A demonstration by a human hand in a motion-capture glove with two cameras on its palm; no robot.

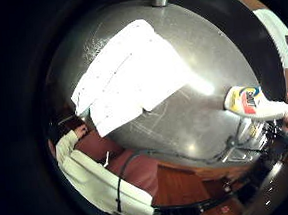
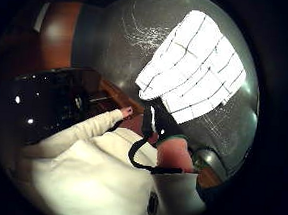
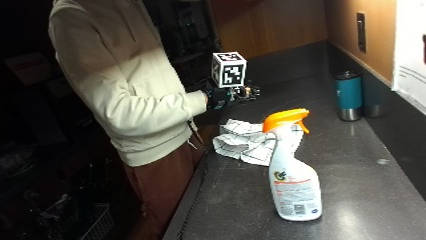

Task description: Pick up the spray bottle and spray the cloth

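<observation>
Spray bottle (image 3: 294,172) stands upright, lower right of centre in the outside view, on the dark countertop (image 3: 359,150), orange trigger head on top with the nozzle toward frame right. Nothing touches it. In the little-finger palm view it shows at the right edge (image 1: 249,101), standing off to one side of where the palm faces.

Cloth (image 3: 245,140), white with dark check lines, lies crumpled near the counter's front edge, just behind and left of the bottle, apart from it. Both palm views are dominated by it (image 1: 126,74) (image 2: 195,66), so the palm faces the cloth, not the bottle.

Right hand (image 3: 229,96), gloved, hangs in the air above the cloth, upper centre of the outside view, holding nothing. How far its digits are open I can't tell; the glove is mostly hidden there.

Judgement: pick-up not started. Bottle is parked clear of the cloth with the neck exposed, so a grasp from its left side looks unobstructed. Hand needs to shift toward frame right and down to reach it.

Teal tumbler (image 3: 349,95) sits far back on the counter, well away.
</observation>
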